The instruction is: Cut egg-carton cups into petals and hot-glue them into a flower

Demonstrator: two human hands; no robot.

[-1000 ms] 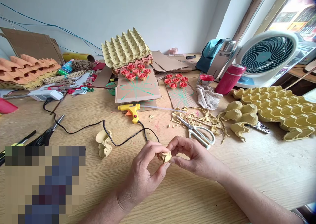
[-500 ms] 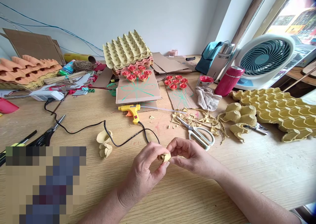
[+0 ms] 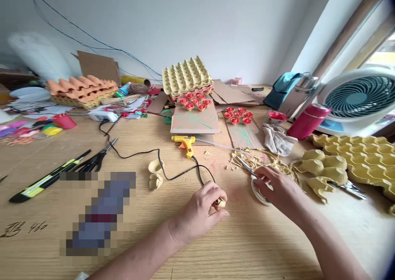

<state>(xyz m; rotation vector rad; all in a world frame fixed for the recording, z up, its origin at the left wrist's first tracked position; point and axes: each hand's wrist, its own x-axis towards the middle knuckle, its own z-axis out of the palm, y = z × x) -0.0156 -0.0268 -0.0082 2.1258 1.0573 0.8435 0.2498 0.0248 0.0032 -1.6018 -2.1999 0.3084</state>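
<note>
My left hand point(image 3: 205, 208) pinches a small rolled bud of tan egg-carton pulp point(image 3: 220, 203) between thumb and fingers, just above the table. To its right, my right hand point(image 3: 274, 183) has its thumb and fingers closed around the handles of the white-handled scissors point(image 3: 258, 191). The scissors lie on the table, blades pointing away to the left, and the hand hides part of the handles. Beyond my left hand are two cut pulp cups point(image 3: 156, 175). A yellow glue gun point(image 3: 186, 144) rests farther back, its black cord running across the table.
Red paper-pulp flowers point(image 3: 194, 102) sit on cardboard point(image 3: 196, 123) at the back. Pulp scraps point(image 3: 277, 163), cut cups point(image 3: 324, 165) and an egg tray point(image 3: 364, 160) are on the right. Black scissors point(image 3: 95, 160) and a utility knife point(image 3: 51, 177) lie left. A red flask point(image 3: 308, 121) stands near the fan.
My right hand has let go of the pulp bud and moved right onto the white-handled scissors. My left hand still holds the bud. The view has turned left.
</note>
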